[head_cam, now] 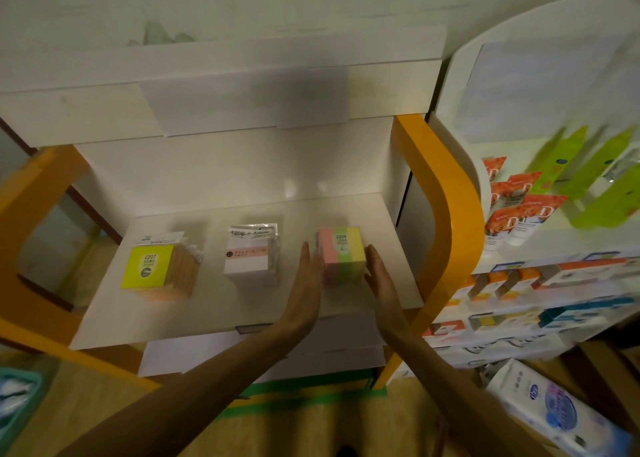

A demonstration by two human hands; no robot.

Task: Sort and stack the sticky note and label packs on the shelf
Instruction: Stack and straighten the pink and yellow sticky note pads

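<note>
Three stacks stand in a row on the white shelf (242, 311). At the left is a yellow sticky note stack (152, 269) marked 2207. In the middle sits a white and pink label pack stack (251, 262) in clear wrap. At the right is a pink, green and yellow sticky note stack (343, 256) marked 2209. My left hand (306, 283) lies flat with straight fingers against that stack's left side. My right hand (379, 276) lies flat with straight fingers against its right side.
Orange side panels (440, 193) frame the shelf. A white display rack (554, 235) at the right holds tubes, green packs and boxed goods. A white packet (554, 411) lies low right. A teal basket (17, 404) sits at the lower left.
</note>
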